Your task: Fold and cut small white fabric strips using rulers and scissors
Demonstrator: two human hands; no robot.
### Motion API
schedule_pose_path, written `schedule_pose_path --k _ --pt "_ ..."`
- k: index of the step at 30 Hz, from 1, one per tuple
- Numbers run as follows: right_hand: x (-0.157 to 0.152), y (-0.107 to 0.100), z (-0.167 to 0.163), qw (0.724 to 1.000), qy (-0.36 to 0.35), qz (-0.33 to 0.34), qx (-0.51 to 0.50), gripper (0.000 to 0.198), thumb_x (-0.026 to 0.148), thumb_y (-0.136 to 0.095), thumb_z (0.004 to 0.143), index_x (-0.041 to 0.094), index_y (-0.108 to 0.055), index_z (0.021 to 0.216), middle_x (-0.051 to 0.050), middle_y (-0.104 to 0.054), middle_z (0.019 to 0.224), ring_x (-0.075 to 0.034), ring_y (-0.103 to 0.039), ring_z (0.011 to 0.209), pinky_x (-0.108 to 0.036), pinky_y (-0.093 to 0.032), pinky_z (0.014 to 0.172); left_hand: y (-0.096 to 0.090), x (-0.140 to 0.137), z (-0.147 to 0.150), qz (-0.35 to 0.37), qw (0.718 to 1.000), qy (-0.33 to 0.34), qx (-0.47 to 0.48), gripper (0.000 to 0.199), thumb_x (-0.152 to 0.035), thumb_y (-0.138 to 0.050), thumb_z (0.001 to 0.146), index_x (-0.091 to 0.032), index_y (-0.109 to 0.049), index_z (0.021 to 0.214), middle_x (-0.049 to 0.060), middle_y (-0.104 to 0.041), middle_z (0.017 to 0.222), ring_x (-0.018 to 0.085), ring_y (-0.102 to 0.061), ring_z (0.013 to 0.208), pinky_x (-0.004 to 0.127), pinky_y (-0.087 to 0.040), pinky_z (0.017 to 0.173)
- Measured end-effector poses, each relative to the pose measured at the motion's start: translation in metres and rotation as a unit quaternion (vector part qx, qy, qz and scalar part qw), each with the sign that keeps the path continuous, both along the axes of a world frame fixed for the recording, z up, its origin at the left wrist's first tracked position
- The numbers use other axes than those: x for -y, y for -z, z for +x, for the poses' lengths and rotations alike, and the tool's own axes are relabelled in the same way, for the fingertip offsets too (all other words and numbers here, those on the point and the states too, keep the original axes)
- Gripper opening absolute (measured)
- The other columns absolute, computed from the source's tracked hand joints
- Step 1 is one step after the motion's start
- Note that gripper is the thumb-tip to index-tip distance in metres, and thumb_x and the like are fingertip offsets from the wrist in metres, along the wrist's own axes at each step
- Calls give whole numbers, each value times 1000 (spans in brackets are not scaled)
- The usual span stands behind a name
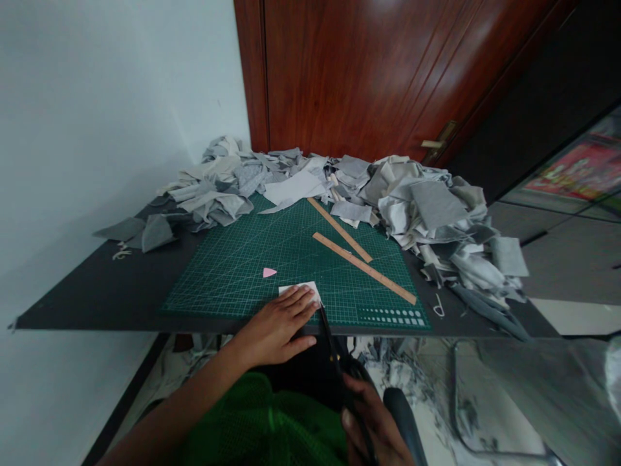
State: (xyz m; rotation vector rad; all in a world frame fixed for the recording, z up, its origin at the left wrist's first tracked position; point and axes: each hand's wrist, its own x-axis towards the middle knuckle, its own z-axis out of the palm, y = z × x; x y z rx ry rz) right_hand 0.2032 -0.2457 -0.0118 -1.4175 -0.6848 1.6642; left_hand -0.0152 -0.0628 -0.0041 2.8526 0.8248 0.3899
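Observation:
My left hand [274,330] lies flat on a small white piece [310,287] at the front of the green cutting mat [218,272]. Its fingers are stretched out and cover most of that piece; whether it is cloth or paper I cannot tell. My right hand [376,421] is closed round the black handles of a pair of scissors [328,333], below the table's front edge. The blades point up and away, their tip at the right edge of the white piece. Just left of the piece, a pink triangular piece of chalk or similar [269,272] rests on the mat.
Two wooden rulers [363,265] lie slanted on the mat's right half. Grey and white cloth scraps [441,213] are heaped along the back and right of the dark table [97,291]. A wall stands at left, a wooden door [334,77] behind. More scraps litter the floor.

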Motion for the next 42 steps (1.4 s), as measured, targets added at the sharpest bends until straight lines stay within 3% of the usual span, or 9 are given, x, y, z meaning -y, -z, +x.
schedule_pose_path --k 5,15,20,24,29,42 --pt "1 5 -2 1000 -2 7 17 71 72 -78 73 31 -60 127 2 -62 74 -4 -33 43 -20 -28 44 -2 0 0 -4 1000 -1 4 66 -54 -51 102 -17 -40 155 13 -35 165 31 -26 155 48 -23 127" --pt "-3 -6 2 1000 -5 17 12 69 69 -81 71 31 -63 125 1 -59 69 -12 -44 49 -25 -37 47 -2 0 -1 -6 1000 2 11 67 -56 -50 102 -18 -40 155 13 -36 165 31 -26 155 49 -24 127" --pt "-1 -5 2 1000 -14 15 1 74 72 -81 69 29 -60 127 2 -60 70 -8 -39 45 -24 -35 47 -1 0 -1 -3 1000 6 19 67 -55 -50 102 -19 -38 157 12 -34 166 31 -25 156 49 -23 127" --pt "0 -7 2 1000 18 7 5 70 71 -81 70 28 -63 122 1 -59 72 -9 -41 48 -22 -32 47 -2 -1 -2 -3 1000 6 13 67 -56 -50 102 -18 -40 156 14 -35 165 32 -25 155 50 -24 127" --pt "-4 -12 4 1000 9 -12 -14 67 68 -79 75 24 -62 123 6 -50 64 -5 -29 43 -20 -23 44 -2 -1 -2 -10 1000 9 18 68 -55 -52 101 -17 -38 157 13 -35 165 31 -26 155 49 -25 127" --pt "-24 -21 0 1000 -17 -16 -3 71 67 -79 76 28 -52 130 9 -55 70 -2 -31 39 -15 -23 37 -7 -1 -2 -20 999 14 21 68 -52 -52 101 -16 -36 157 13 -38 164 30 -28 155 48 -25 127"
